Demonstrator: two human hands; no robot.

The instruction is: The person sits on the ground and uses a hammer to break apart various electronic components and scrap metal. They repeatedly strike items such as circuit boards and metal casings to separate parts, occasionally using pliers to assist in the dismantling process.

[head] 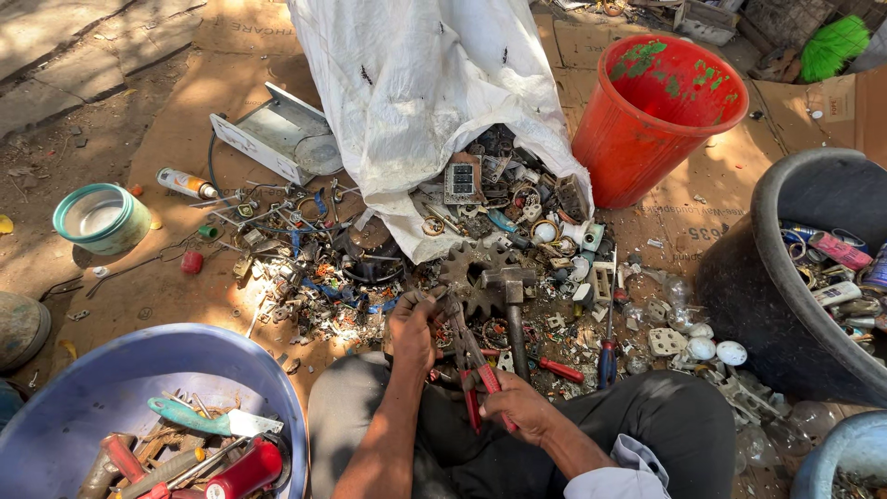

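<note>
Right hand (519,404) gripping red-handled pliers (473,365)

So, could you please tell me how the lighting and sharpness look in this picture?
Head view: hard sunlight bleaches the white sack and patches of cardboard; the hands on the red-handled pliers sit in shade; focus is sharp throughout, with slight wide-angle bending at the edges.

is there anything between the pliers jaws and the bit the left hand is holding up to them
Nothing visible. The left hand holds a small piece right at the tip of the red-handled pliers, which the right hand grips by the handles. The hammer lies just beside them.
</note>
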